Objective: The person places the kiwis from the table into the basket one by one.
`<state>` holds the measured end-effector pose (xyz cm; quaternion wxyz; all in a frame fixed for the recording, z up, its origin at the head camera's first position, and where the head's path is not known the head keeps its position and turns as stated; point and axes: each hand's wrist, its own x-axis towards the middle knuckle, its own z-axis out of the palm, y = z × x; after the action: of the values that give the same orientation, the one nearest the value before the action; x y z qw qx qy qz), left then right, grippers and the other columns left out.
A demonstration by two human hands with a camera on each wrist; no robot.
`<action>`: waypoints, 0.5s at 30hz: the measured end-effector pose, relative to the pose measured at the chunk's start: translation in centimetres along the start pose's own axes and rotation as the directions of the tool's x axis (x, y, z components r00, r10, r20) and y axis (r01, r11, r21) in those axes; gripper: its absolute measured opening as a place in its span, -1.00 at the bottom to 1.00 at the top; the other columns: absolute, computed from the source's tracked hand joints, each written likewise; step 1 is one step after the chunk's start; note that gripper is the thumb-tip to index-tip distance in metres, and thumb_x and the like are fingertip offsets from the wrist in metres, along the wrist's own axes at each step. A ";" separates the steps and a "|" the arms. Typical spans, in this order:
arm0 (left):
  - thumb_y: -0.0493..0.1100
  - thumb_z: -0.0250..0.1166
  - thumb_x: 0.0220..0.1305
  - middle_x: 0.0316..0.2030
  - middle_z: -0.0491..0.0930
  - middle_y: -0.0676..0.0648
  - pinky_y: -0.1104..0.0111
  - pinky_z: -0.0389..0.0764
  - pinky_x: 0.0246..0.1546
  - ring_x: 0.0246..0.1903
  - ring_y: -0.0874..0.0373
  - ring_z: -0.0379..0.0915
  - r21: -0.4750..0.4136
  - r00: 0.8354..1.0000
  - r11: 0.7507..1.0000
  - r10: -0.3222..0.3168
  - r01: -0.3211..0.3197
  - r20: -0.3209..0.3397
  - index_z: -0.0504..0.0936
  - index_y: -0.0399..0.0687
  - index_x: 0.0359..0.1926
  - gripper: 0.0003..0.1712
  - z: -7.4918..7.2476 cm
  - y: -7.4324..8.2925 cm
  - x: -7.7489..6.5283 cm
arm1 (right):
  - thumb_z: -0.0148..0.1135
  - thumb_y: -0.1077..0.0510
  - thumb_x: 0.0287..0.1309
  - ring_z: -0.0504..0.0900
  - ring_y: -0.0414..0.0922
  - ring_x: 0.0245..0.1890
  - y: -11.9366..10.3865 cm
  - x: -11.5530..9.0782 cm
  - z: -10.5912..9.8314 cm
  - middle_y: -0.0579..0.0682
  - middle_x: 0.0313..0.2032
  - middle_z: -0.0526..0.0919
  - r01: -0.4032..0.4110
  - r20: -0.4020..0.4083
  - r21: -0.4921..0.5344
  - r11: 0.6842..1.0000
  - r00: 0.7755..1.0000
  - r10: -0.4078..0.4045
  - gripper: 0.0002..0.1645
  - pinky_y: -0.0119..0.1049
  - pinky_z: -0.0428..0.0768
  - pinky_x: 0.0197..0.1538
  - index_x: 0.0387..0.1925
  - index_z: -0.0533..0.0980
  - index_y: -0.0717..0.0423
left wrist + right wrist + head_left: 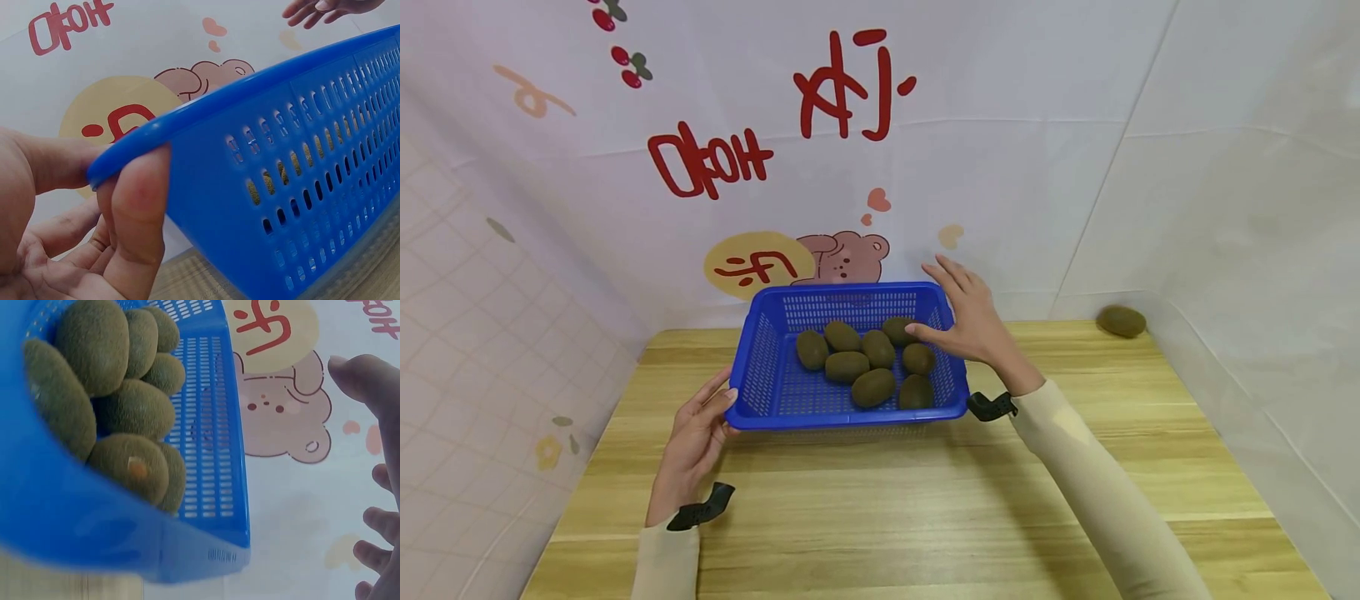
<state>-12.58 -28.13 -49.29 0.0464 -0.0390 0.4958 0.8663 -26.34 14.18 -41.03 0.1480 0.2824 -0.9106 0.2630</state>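
Observation:
A blue plastic basket [850, 419] with slotted walls stands at the back of the table, holding several brown kiwis [847, 367] gathered toward its middle and right. My left hand [694, 433] pinches the rim at the front left corner; the left wrist view shows the basket rim [156, 132] between thumb and fingers. Over the right side of the basket, my right hand [968, 321] is spread with nothing in it. In the right wrist view, that hand [381, 481] appears apart from the basket rim, and fuzzy kiwis [134, 409] lie piled inside.
One loose kiwi [1122, 321] lies at the table's back right corner. A white printed cloth [1015, 192] hangs close behind the basket and along both sides. Wood-grain tabletop [850, 517] extends in front of the basket.

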 end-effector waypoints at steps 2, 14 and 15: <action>-0.28 0.16 0.53 -0.03 0.76 -0.03 0.47 0.72 -0.43 -0.28 0.22 0.73 0.005 1.000 1.000 0.001 -0.001 -0.001 0.28 -0.03 0.48 -0.42 0.0 0.0 0.0 | 0.48 -0.28 0.06 0.04 0.23 0.59 0.3 -0.3 -0.3 0.07 0.63 0.04 -0.009 -0.003 -0.018 1.000 1.000 0.008 0.15 0.40 0.05 0.49 0.59 0.15 -0.12; -0.29 0.14 0.54 -0.03 0.76 -0.03 0.47 0.73 -0.41 -0.28 0.22 0.73 0.006 1.000 1.000 0.000 -0.001 0.011 0.20 -0.08 0.52 -0.38 0.2 0.1 -0.1 | 0.45 -0.35 0.06 -0.09 0.26 0.62 2.9 -2.4 -1.6 0.12 0.65 -0.06 -0.095 -0.026 -0.086 0.992 0.995 0.093 0.18 0.45 -0.22 0.53 0.60 0.11 -0.16; -0.29 0.14 0.54 -0.02 0.75 -0.03 0.47 0.73 -0.41 -0.28 0.22 0.74 0.007 1.000 1.000 0.002 -0.002 0.011 0.17 -0.10 0.53 -0.37 0.2 0.1 -0.1 | 0.45 -0.36 0.07 -0.09 0.26 0.62 3.1 -2.5 -1.7 0.13 0.64 -0.06 -0.098 -0.028 -0.092 0.991 0.995 0.096 0.18 0.46 -0.22 0.52 0.60 0.11 -0.16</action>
<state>-12.51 -28.03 -49.08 0.0484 -0.0338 0.4984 0.8649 -26.02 18.43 -41.93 0.1588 0.2275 -0.9327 0.2304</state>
